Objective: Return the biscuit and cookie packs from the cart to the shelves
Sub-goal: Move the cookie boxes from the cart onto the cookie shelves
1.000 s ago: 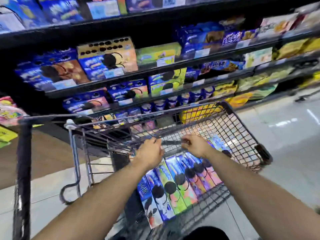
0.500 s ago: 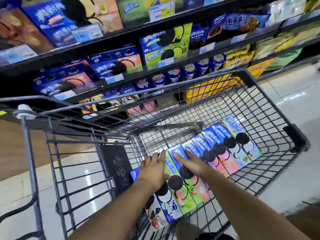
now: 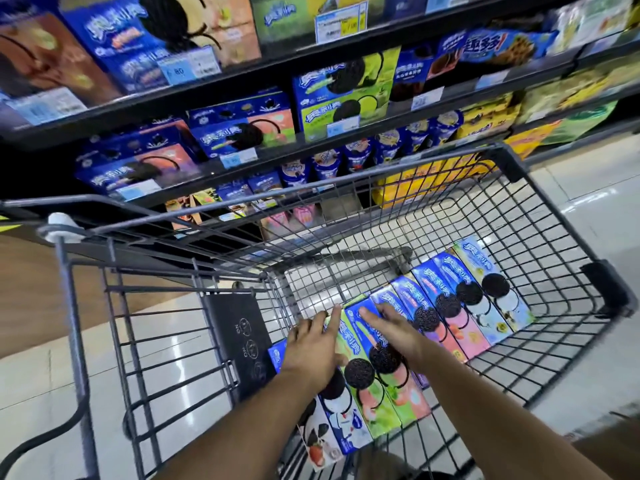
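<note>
Cookie packs (image 3: 459, 336) in the cart (image 3: 346, 184) lie under left hand (image 3: 313, 348) and right hand (image 3: 393, 329), both stretched flat.

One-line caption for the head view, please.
Left hand and right hand touch long blue cookie boxes lying in a row in the dark wire cart.

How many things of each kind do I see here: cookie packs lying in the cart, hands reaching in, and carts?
Cookie packs: 8
Hands: 2, left hand and right hand
Cart: 1
Total: 11
</note>
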Tool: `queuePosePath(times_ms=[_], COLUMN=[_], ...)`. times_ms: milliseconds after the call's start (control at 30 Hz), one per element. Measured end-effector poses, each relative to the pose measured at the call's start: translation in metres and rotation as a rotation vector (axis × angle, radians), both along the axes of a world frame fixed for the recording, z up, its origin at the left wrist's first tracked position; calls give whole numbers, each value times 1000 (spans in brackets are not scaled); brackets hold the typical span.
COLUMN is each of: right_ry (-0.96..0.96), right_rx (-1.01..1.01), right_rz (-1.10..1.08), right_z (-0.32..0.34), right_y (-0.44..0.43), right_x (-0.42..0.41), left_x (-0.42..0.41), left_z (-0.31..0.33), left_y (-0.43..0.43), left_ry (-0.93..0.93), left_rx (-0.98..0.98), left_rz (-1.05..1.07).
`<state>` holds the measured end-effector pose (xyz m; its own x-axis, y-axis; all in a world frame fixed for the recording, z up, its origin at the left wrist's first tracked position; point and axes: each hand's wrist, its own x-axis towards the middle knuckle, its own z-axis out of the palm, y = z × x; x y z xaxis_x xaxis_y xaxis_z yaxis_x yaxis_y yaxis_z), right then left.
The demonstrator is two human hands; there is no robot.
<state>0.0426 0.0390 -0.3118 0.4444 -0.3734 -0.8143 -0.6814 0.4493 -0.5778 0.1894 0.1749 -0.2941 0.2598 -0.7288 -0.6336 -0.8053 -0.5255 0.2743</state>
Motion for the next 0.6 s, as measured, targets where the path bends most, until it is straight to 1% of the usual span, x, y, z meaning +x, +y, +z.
queuePosePath(times_ms=[100, 200, 333, 433, 467, 500, 533, 567, 600], right_ry=[-10, 2, 4, -49, -80, -114, -152, -194, -230], right_rx=[-13, -40, 45, 61, 75, 103, 146, 196, 229], right_rz=[-3, 44, 138, 99, 75, 43, 6, -24, -39], right_z=[5, 4, 6, 26, 38, 52, 70, 89, 110], right_y=[1, -1, -2, -6, -9, -14, -19, -24, -30], right_x=[1, -2, -14, -13, -9, -6, 0, 6, 14], left_x=[0, 0, -1, 5, 10, 14, 18, 22, 27], left_z=[-2, -3, 2, 20, 30, 43, 60, 80, 103], left_y=[1, 1, -3, -12, -17, -24, -31, -39, -49], left_ry=[2, -4, 15, 82, 126, 185, 267, 397, 573], left_rx=[-10, -14, 31, 58, 26, -24, -84, -144, -193], left_rz=[-3, -9, -14, 20, 81, 188, 339, 512, 672])
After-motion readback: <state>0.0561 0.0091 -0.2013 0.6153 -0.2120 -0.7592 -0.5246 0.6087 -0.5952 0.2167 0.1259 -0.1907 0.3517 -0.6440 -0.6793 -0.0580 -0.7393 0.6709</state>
